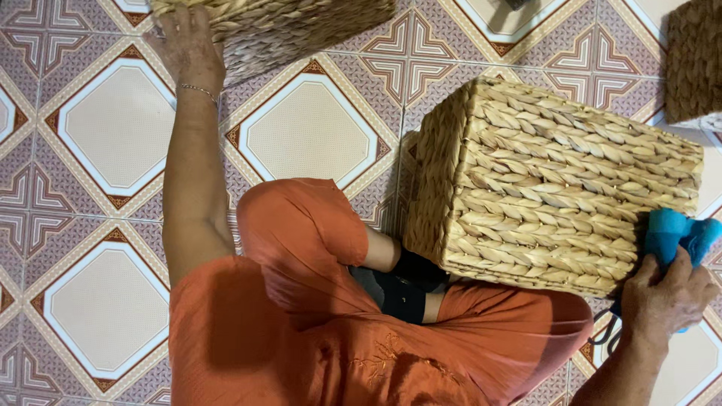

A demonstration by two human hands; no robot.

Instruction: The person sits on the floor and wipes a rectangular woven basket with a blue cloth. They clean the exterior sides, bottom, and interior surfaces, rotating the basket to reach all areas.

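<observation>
Your left hand (188,45) rests flat, fingers spread, steadying a woven straw basket (278,26); right hand (665,301) grips a blue tool (677,233) against the boxy wicker basket (556,188).

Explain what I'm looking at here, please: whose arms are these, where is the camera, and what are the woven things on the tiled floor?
There is no machine here. A person wears one camera on the head, so this single picture looks down over their own body in orange clothing as they sit on a patterned floor of cream and reddish-brown tiles.

The left hand reaches out and rests on a woven straw-coloured basket at the top edge. The right hand grips a bright blue tool beside a large box-shaped woven straw-coloured basket, which lies across the lap. What kind of tool it is cannot be told, since the hand covers much of it.

A darker woven basket shows at the top right corner.
</observation>
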